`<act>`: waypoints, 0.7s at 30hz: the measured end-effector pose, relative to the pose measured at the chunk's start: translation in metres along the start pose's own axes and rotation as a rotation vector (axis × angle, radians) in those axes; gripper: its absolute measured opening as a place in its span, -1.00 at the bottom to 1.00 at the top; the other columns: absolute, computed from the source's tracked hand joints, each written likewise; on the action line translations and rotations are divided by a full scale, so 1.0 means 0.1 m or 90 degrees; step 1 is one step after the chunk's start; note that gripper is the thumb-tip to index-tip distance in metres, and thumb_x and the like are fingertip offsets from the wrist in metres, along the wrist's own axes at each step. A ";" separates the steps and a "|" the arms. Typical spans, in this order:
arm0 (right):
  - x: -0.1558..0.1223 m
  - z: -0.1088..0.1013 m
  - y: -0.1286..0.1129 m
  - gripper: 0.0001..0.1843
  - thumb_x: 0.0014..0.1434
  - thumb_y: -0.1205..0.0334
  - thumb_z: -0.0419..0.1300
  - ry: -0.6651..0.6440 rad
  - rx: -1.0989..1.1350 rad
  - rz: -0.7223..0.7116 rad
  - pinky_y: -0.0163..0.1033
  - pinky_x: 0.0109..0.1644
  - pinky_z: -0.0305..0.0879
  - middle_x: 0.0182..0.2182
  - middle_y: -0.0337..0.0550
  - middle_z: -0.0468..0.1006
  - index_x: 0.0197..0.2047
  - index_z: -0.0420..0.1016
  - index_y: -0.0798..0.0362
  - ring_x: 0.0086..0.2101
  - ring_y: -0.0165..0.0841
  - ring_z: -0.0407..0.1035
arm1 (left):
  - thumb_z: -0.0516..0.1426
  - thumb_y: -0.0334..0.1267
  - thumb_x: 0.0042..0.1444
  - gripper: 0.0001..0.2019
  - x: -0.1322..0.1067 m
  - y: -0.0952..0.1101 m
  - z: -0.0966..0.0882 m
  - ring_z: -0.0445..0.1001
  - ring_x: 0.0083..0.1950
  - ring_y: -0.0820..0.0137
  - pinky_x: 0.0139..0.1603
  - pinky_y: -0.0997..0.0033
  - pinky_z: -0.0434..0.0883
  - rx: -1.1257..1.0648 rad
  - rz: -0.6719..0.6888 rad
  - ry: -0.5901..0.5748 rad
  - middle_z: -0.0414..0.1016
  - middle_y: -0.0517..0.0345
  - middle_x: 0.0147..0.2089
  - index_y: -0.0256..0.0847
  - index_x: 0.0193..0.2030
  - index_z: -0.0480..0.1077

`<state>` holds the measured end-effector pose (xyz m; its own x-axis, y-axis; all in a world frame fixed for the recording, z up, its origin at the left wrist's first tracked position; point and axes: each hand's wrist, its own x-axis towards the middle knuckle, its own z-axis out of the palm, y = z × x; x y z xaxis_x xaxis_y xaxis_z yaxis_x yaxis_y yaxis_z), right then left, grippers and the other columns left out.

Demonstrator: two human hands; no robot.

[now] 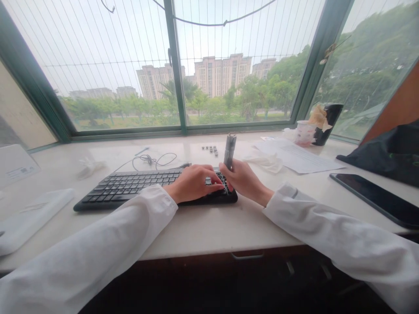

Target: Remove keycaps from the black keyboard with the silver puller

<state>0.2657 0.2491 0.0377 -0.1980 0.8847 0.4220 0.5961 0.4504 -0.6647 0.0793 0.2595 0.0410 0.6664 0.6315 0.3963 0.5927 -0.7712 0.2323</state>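
The left hand [193, 184] lay on the right end of a black keyboard [131, 189], fingers together over the keys, the right hand [241, 179] beside it, fingers clamped on a grey metal cylinder [229, 150] held upright over the keyboard's back edge, small black keycaps [210, 150] lying farther back on a white counter [183, 226]

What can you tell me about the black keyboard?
The keyboard is a low, wide, black slab that looks like plastic, with rows of small dark keys whose markings are too small to read. It lies flat on a pale desk, turned slightly at an angle. The fingers of the left hand rest on the keys towards its right side, and the right hand is at its right end, partly covering it.
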 end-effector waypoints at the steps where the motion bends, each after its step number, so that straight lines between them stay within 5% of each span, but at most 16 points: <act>1: -0.01 0.00 -0.01 -0.62 0.25 0.17 -0.02 0.007 0.004 0.006 -0.34 -0.49 0.20 -0.80 -0.33 0.35 -0.60 0.19 0.00 -0.70 -0.43 0.30 | 0.18 -0.02 0.18 -0.77 0.00 0.01 0.00 0.43 -0.32 0.45 -0.26 0.44 0.28 0.004 -0.001 0.000 0.54 0.18 -0.22 -0.06 -0.23 0.60; 11: -0.02 0.00 0.03 -0.63 0.23 0.13 -0.02 -0.018 0.094 0.121 -0.35 -0.63 0.18 -0.81 -0.29 0.38 -0.60 0.19 0.00 -0.77 -0.43 0.24 | 0.16 0.01 0.19 -0.77 -0.01 0.05 -0.01 0.46 -0.29 0.42 -0.28 0.42 0.26 0.055 -0.014 -0.005 0.53 0.23 -0.23 0.00 -0.22 0.59; 17: -0.04 0.01 0.02 -0.63 0.19 0.19 0.04 0.035 0.023 -0.011 -0.38 -0.58 0.18 -0.80 -0.34 0.34 -0.63 0.20 0.02 -0.72 -0.46 0.29 | 0.11 -0.06 0.26 -0.77 0.01 0.10 -0.07 0.51 -0.25 0.39 -0.30 0.42 0.28 0.137 0.043 -0.043 0.56 0.23 -0.14 -0.03 -0.18 0.57; 21: -0.06 0.01 0.00 -0.66 0.18 0.21 0.04 0.047 0.028 -0.023 -0.39 -0.58 0.18 -0.80 -0.36 0.34 -0.62 0.23 0.03 -0.72 -0.48 0.29 | 0.09 -0.06 0.27 -0.75 -0.01 0.15 -0.08 0.52 -0.25 0.37 -0.32 0.42 0.29 0.166 0.036 -0.042 0.55 0.19 -0.14 -0.09 -0.17 0.56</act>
<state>0.2667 0.2437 0.0344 -0.1601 0.8577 0.4886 0.5544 0.4876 -0.6744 0.0846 0.2468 0.0510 0.7243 0.5989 0.3417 0.6449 -0.7637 -0.0286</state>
